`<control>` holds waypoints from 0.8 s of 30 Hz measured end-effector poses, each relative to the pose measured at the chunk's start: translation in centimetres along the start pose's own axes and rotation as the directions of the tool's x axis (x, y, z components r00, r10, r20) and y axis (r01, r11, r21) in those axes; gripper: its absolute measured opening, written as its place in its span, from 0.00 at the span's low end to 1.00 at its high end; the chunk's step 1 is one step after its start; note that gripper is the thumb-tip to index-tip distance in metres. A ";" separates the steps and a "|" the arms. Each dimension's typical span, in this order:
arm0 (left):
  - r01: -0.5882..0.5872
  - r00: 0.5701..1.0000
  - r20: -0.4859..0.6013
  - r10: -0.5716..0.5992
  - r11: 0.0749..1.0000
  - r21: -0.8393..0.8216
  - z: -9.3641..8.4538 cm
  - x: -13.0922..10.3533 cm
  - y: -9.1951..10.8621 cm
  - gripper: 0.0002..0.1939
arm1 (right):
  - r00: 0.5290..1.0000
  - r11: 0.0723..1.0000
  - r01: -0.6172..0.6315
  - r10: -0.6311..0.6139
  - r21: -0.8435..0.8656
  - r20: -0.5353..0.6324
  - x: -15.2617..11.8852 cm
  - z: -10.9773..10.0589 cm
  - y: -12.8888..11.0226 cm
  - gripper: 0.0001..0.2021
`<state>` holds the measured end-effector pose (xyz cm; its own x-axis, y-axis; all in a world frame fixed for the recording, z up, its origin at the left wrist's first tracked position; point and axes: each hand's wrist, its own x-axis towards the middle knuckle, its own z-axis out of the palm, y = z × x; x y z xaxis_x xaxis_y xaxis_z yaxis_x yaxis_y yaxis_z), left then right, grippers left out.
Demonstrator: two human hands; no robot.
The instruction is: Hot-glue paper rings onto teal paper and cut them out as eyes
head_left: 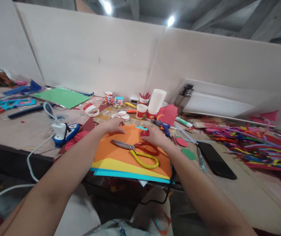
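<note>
Both my hands reach to the far part of a stack of coloured sheets at the table's front edge. The orange sheet [128, 157] lies on top, with yellow [113, 165] and blue [130, 176] edges showing below it. My left hand [114, 125] rests at its far left side, fingers apart. My right hand [152, 136] is at the far right side, beside a small light-blue strip [141, 128]; its fingers are bent and partly hidden, and what they hold cannot be made out. Between my arms, scissors with red and yellow handles [134, 149] lie on the orange sheet.
Stacked white cups [157, 101], a glue gun [163, 127] and a glue stick [184, 122] stand or lie behind. At right are a black phone [216, 160] and pipe cleaners [256, 144]. A power strip [66, 133] and green sheets [63, 97] are at left.
</note>
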<state>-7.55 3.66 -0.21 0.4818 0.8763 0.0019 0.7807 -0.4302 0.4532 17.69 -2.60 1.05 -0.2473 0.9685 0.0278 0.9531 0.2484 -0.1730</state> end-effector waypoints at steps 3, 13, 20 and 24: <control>0.012 1.000 0.015 -0.012 0.999 -0.037 -0.4 -0.2 0.4 0.11 | 0.990 0.988 -0.138 0.136 -0.068 -0.038 -0.6 -0.7 0.5 0.28; 0.032 0.996 -0.080 -0.046 0.986 -0.164 -1.2 -0.4 0.8 0.12 | 0.989 0.955 0.094 -0.123 0.283 0.088 -4.9 -3.9 -2.5 0.13; 0.068 0.994 -0.068 -0.086 0.972 -0.225 -0.9 -0.5 0.5 0.14 | 0.933 0.968 0.244 -0.252 0.065 0.258 -6.9 -3.1 -3.5 0.22; 0.079 0.988 -0.109 -0.113 0.958 -0.277 -1.1 -0.5 0.3 0.14 | 0.908 0.953 0.285 -0.304 0.105 0.290 -6.6 -3.0 -3.1 0.22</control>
<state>-8.02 3.38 0.93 0.3441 0.9377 0.0480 0.6756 -0.2828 0.6808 16.88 -9.77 4.34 -0.5647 0.7988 -0.2073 0.8189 0.5113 -0.2605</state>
